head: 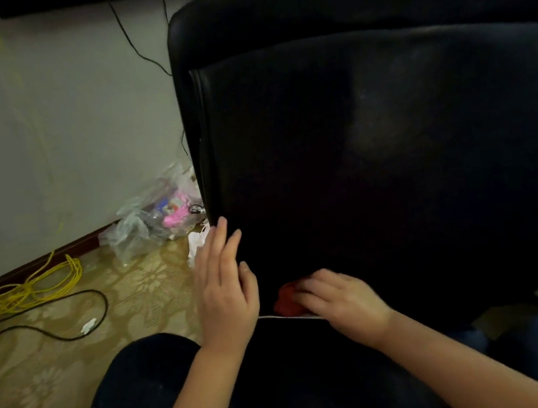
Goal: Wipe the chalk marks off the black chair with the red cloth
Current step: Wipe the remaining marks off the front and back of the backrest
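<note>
Curling its grip round the red cloth, the right hand presses the black chair; the left hand lies flat, fingers straight. Yellow cable crosses the patterned floor.

The cloth lies at 6 o'clock on the chair, under the right hand. Plastic bags lie at 9 o'clock beside the chair, with a cable coil farther out.

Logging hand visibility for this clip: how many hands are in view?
2. The left hand rests flat on the black chair near its left edge; the right hand, beside it, holds the red cloth against the chair.
</note>
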